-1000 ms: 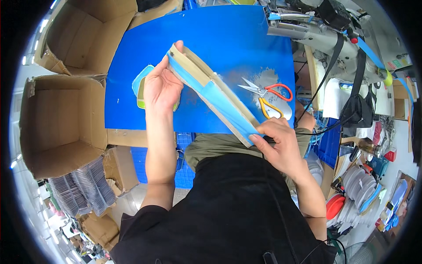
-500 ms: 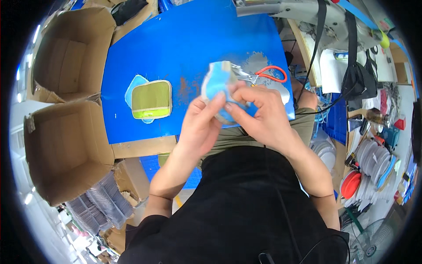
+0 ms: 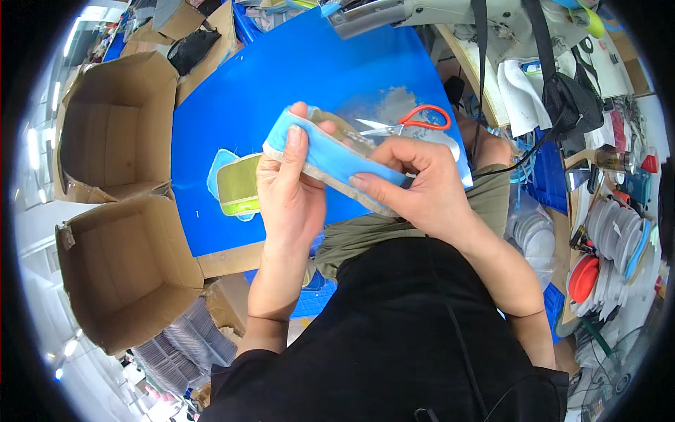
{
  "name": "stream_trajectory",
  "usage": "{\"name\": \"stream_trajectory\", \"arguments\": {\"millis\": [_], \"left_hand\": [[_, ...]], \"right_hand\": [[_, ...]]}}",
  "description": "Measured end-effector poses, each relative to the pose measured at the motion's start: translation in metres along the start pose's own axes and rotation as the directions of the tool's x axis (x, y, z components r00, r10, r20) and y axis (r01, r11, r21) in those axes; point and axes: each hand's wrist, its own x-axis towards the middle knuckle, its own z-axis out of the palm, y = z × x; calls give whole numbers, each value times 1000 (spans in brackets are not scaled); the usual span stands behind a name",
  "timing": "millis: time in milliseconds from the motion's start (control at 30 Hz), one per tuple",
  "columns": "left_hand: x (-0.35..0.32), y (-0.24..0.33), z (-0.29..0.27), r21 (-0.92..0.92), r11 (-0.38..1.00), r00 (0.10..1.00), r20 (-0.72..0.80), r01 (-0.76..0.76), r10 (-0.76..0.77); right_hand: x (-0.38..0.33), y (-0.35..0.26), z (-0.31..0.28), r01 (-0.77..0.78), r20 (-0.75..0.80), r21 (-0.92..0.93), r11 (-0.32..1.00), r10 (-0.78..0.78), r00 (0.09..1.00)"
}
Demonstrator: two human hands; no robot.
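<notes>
bunched half a second ago, the blue strip [image 3: 330, 156] now stretches between both grips; the left hand [image 3: 290, 200], farther from the right hand [image 3: 430, 188], now overlaps the green pouch [image 3: 238, 184].

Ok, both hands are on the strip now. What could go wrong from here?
1. The scissors lie just beyond the strip, tips pointing left, so the strip or a finger might catch on them.
2. The right hand looks close to the scissors and could nudge them across the table.
3. The left hand overlaps the green pouch in view; dropping lower, it might shift the pouch.
</notes>
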Motion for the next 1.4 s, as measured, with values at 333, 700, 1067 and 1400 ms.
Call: {"name": "stream_trajectory", "arguments": {"millis": [333, 700, 1067, 1400], "left_hand": [[-2, -3, 16, 143, 969, 979, 24, -203, 201], [1, -3, 7, 88, 979, 983, 10, -184, 184], [2, -3, 6, 95, 978, 982, -4, -188, 190], [2, -7, -4, -24, 991, 991, -17, -132, 131]], "right_hand": [[5, -5, 1, 8, -31, 84, 996, -6, 1000], [8, -6, 3, 28, -35, 26, 999, -27, 999], [12, -18, 5, -93, 11, 116, 989, 92, 996], [21, 0, 10, 11, 13, -94, 995, -10, 1000]]}}
